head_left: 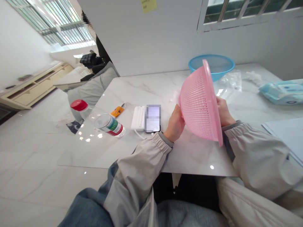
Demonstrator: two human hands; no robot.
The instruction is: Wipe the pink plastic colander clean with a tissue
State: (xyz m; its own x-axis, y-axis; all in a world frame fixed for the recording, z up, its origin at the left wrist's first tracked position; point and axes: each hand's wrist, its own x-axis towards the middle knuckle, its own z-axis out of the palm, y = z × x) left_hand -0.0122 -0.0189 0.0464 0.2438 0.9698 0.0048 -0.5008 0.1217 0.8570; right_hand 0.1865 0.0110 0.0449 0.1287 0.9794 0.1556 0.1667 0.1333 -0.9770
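While both bare hands hold it from opposite sides, a pink perforated plastic colander (198,102) stands tilted on edge above a white marble-patterned table (146,90), its rim facing right and its latticed outer wall bulging left; whether its lower rim touches the tabletop cannot be told. The left hand (174,123) presses against the outer wall, while the right hand (224,112) sits at the far side of the rim with its fingers out of sight behind the colander, so both grips span the colander's width. Just beyond stands a round sky-blue plastic bowl (210,64), partly hidden by the colander, beside a crumpled clear plastic bag (229,82). A pale blue packet of wet wipes (281,92) lies at the right of the table, near a pale sheet of paper (285,137). Left of the hands are a black-edged smartphone (153,118) with a blurred screen, a white power bank (138,118), a small orange object (117,111), and a clear plastic bottle (109,124) with a red cap lying on its side, while a person in grey clothing (92,90) sits beyond the table's far corner
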